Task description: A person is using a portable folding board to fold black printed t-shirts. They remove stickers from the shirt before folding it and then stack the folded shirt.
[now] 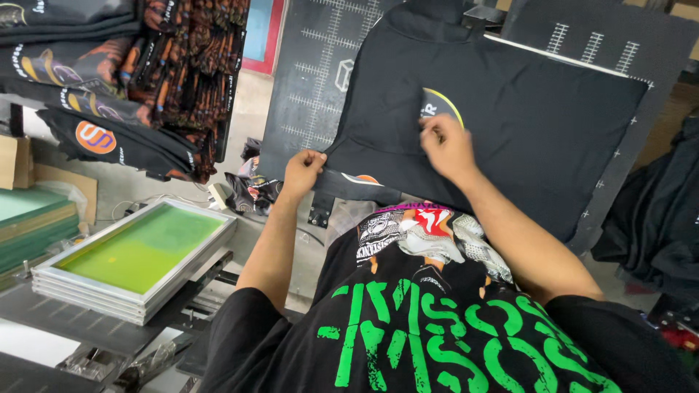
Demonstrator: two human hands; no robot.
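1. Shirt (510, 109): black; lies flat on platen (320, 80).
2. Left hand (302, 169): pinches shirt's near-left edge; keep it taut.
3. Right hand (445, 145): grips fabric beside yellow print (445, 102); smooth evenly.

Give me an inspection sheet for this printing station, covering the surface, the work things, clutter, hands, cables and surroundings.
Surface: dark platen with white ruler marks, tilted in view.
Job's things: black shirt spread over the platen, yellow arc print by the collar.
Clutter: crumpled printed cloth on the floor.
Grippers: left hand pinches the shirt's lower edge; right hand presses on the shirt near the print.
Cables: thin white cable on the floor.
Surroundings: stacked framed screens, green mesh on top; folded printed shirts piled at left; dark garments at right.
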